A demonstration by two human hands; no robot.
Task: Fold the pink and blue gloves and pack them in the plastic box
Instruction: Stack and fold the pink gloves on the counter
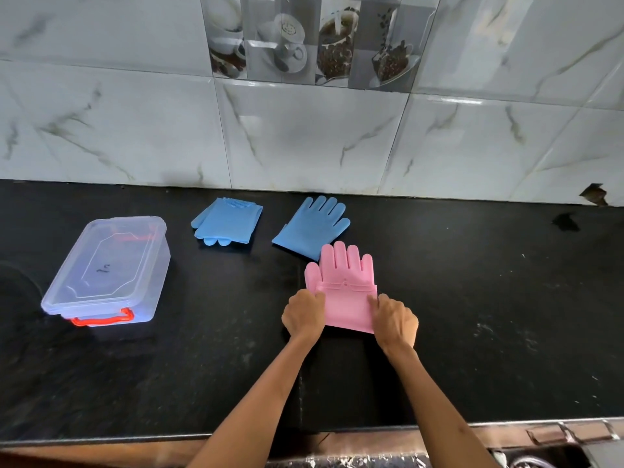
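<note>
A pink glove lies on the black counter, its cuff doubled up over the palm and its fingers pointing at the wall. My left hand grips the folded cuff's left edge; my right hand grips its right edge. Just beyond it a flat blue glove lies with fingers spread, its near corner under the pink fingertips. A second blue glove lies folded further left. The clear plastic box with a red handle stands at the left, lid on.
The black stone counter runs to a marble-tiled wall at the back. Its front edge crosses the bottom of the view. A dark round shape shows at the far left.
</note>
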